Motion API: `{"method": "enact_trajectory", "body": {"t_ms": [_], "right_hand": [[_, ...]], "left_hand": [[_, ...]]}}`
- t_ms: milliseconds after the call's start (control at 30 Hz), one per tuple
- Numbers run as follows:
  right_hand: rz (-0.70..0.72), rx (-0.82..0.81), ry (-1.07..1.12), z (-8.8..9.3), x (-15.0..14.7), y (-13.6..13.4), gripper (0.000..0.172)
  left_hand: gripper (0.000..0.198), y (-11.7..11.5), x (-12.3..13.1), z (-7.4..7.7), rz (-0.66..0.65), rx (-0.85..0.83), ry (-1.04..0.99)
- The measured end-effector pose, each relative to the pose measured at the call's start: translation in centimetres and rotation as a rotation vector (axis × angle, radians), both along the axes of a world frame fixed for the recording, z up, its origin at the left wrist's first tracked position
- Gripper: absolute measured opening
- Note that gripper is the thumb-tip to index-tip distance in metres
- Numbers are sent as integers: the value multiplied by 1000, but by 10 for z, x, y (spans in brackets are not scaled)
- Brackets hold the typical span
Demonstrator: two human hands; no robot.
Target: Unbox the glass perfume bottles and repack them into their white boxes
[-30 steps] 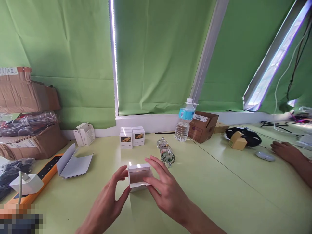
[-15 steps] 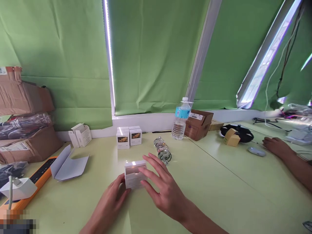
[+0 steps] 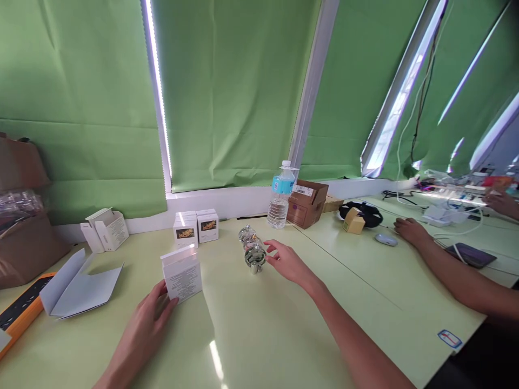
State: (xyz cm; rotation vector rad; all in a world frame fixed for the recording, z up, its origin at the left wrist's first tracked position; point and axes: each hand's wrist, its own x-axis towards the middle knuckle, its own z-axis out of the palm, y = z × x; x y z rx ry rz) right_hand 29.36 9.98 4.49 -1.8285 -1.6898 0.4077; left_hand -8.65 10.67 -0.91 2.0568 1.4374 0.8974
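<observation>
My left hand [image 3: 152, 319] grips a small white box [image 3: 183, 278] by its lower left side, thumb in front and fingers along the edge. Printed text covers the box's front face, and its top looks open. Farther right, my right hand [image 3: 290, 262] reaches to a row of shiny, clear-wrapped coils [image 3: 253, 251] lying on the table. Its fingers are apart at the right side of the coils; whether they touch them I cannot tell. Behind the held box stand white boxes with a dark picture label [image 3: 185, 234].
At left lie a folded white card [image 3: 87, 289], white cartons [image 3: 109, 232] and an orange power strip [image 3: 24, 308]. A water bottle [image 3: 279, 202] and brown carton [image 3: 306, 205] stand at the back. Right are a mouse [image 3: 386, 240] and another person's hand [image 3: 411, 232].
My right hand has left the white box and moved right to the wrapped coils. My left hand still holds the box, now turned at an angle. The view has swung right.
</observation>
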Motion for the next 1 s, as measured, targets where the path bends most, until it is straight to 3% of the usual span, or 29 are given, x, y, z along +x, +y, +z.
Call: {"method": "enact_trajectory", "body": {"t_ms": [167,367,467,533,600,700,833,1000], "right_hand": [[63,-26,31,-17,7,13,47],[125,9,48,-16,6,18,43],[151,11,39,-14,1,16,41],[171,11,31,-13,-4,14,40],[213,22,26,-11,-12,10,39],[302,39,30,-8,-26,3,36],[375,51,-10,-6,-50,-9,35],[478,70,-14,-1,-79,-27,41]], "left_hand": [[44,9,-9,-6,50,14,18],[56,2,-4,-4,131,33,39],[62,-9,2,7,290,198,2],[53,-17,5,15,349,398,-38],[38,-25,8,19,315,602,-36],[21,-35,14,16,118,743,49],[24,-44,28,6,-62,632,127],[42,-49,39,-1,-47,302,135]]}}
